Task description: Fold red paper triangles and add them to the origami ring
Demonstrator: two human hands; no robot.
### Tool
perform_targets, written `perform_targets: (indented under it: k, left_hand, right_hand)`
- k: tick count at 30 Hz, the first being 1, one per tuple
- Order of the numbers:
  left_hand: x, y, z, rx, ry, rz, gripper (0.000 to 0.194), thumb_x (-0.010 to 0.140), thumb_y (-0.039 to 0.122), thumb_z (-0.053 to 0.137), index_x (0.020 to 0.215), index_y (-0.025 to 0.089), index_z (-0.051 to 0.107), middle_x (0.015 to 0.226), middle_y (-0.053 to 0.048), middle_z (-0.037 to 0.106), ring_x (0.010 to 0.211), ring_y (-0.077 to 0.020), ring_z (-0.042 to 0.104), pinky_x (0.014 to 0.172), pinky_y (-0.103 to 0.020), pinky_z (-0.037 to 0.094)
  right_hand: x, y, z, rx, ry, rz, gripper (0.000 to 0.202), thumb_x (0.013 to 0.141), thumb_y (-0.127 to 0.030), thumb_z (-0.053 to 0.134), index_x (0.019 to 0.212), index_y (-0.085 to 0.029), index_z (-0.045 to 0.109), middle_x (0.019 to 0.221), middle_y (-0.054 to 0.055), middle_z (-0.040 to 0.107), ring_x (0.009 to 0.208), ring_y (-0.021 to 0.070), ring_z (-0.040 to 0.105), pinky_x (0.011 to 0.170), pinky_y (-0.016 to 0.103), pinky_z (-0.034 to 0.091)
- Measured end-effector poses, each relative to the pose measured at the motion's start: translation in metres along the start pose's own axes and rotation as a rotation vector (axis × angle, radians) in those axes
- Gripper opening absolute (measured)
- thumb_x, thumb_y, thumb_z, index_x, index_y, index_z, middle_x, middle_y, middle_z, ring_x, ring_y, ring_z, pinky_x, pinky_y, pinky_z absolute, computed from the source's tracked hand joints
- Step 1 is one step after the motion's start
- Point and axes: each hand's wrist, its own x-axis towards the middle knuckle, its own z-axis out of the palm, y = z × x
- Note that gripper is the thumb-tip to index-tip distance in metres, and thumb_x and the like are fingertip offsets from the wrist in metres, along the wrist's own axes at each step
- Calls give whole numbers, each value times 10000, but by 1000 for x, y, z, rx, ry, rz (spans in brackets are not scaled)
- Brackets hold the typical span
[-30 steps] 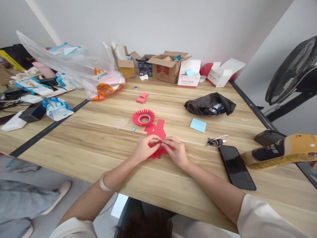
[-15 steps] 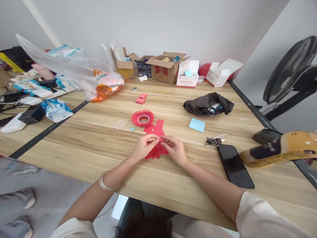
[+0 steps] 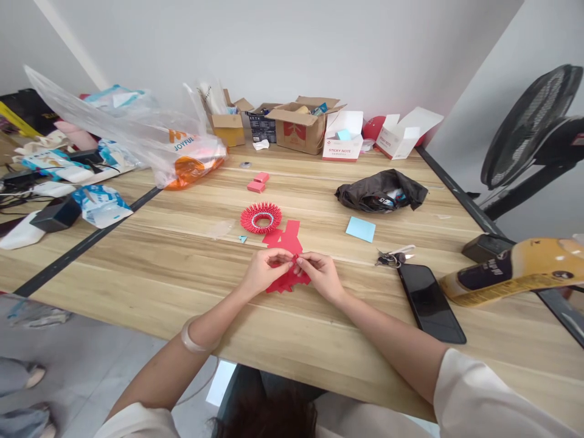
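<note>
My left hand (image 3: 269, 267) and my right hand (image 3: 320, 274) meet over a loose pile of red paper pieces (image 3: 288, 234) near the table's front. Between their fingertips they pinch a small red paper piece (image 3: 295, 258), partly covered by the fingers. Just beyond the pile sits a ring of folded red paper (image 3: 261, 210) with a pale inner edge. A tiny blue folded paper (image 3: 243, 239) lies beside the ring. Farther back are two small pink-red paper stacks (image 3: 256, 187).
To the right lie a blue sticky-note pad (image 3: 360, 229), a black plastic bag (image 3: 351, 196), keys (image 3: 387, 260), a phone (image 3: 431, 304) and a yellow bottle (image 3: 524, 267). Cardboard boxes (image 3: 298, 135) line the wall. A clear plastic bag (image 3: 159, 146) and clutter cover the left. A fan (image 3: 531, 128) stands right.
The small red piece between my fingertips has turned and now stands more upright. My hands stay almost in place. The whole view has shifted slightly.
</note>
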Motion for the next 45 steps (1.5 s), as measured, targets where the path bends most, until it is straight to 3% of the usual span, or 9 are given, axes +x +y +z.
perform_targets:
  k: [9, 17, 28, 32, 37, 45]
  left_hand:
    - [-1, 10, -1, 6, -75, 16, 78, 725, 215, 626, 721, 138, 612, 688, -23, 654, 652, -130, 609, 645, -233, 493]
    - [0, 7, -2, -92, -26, -123, 157, 690, 277, 680, 713, 126, 639, 658, -20, 658, 609, -132, 604, 599, -232, 482]
    - [1, 6, -2, -131, -2, -177, 181, 639, 274, 716, 716, 121, 660, 677, -44, 692, 618, -156, 634, 599, -254, 503]
    - [0, 6, -2, -138, -28, -183, 184, 664, 291, 702, 710, 119, 659, 656, -41, 687, 589, -153, 631, 566, -251, 502]
    - [-1, 9, 0, -156, -42, -195, 230, 617, 284, 743, 753, 115, 667, 726, -55, 704, 645, -170, 654, 618, -269, 526]
    - [0, 14, -1, -249, -165, -218, 165, 682, 271, 707, 745, 125, 666, 689, -46, 712, 636, -175, 667, 630, -280, 540]
  right_hand:
    - [-1, -4, -1, 31, -56, 62, 277, 764, -433, 596, 733, -161, 636, 559, -11, 600, 463, 82, 506, 473, 202, 422]
    - [0, 3, -1, 46, -42, 56, 225, 710, -378, 660, 737, -155, 646, 558, -8, 607, 471, 89, 520, 474, 212, 425]
    - [0, -4, 1, 112, -39, 112, 237, 745, -379, 626, 697, -153, 575, 550, -38, 549, 439, 59, 460, 444, 191, 367]
    - [0, -3, 1, 61, -53, 79, 214, 722, -354, 651, 728, -147, 596, 616, -19, 589, 467, 57, 468, 459, 191, 368]
    - [1, -1, -1, 85, -29, 114, 217, 738, -359, 626, 692, -149, 594, 517, -33, 544, 438, 63, 444, 432, 190, 342]
    - [3, 1, -1, 273, -84, 203, 164, 704, -310, 639, 662, -163, 580, 498, -31, 553, 418, 72, 434, 424, 203, 318]
